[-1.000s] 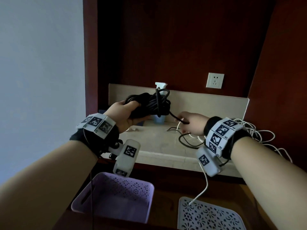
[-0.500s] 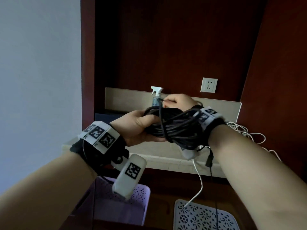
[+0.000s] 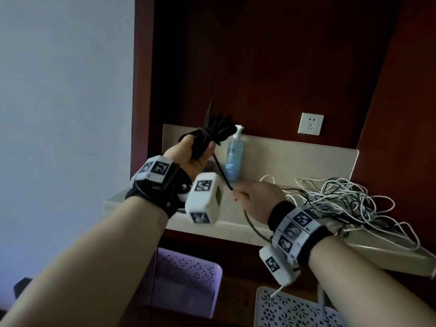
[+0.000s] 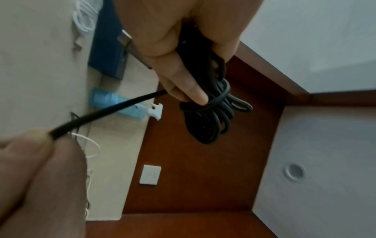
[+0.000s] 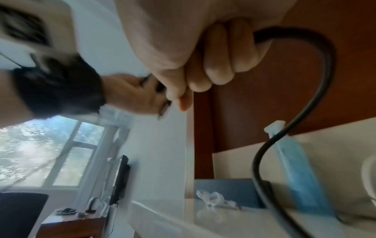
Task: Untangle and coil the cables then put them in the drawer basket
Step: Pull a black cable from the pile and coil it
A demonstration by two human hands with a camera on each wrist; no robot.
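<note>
Dark wood backed the counter [image 3: 295, 161]; my left hand [image 3: 192, 154] gripped the coil [image 3: 212, 133] steady while right fingers [image 3: 238, 193] pinched its tail [image 3: 223, 172] taut for wrapping.

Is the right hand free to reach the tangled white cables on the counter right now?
Probably not yet: the right hand grips the black cable running to the coil the left hand holds. The white cables lie unobstructed beside it.

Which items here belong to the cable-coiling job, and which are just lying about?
Job:
- black cable coil, gripped by left hand
- its loose end, pinched by right hand
- tangled white and black cables on the shelf
- purple basket
- white basket

Lying about:
- blue pump bottle
- wall socket
</note>
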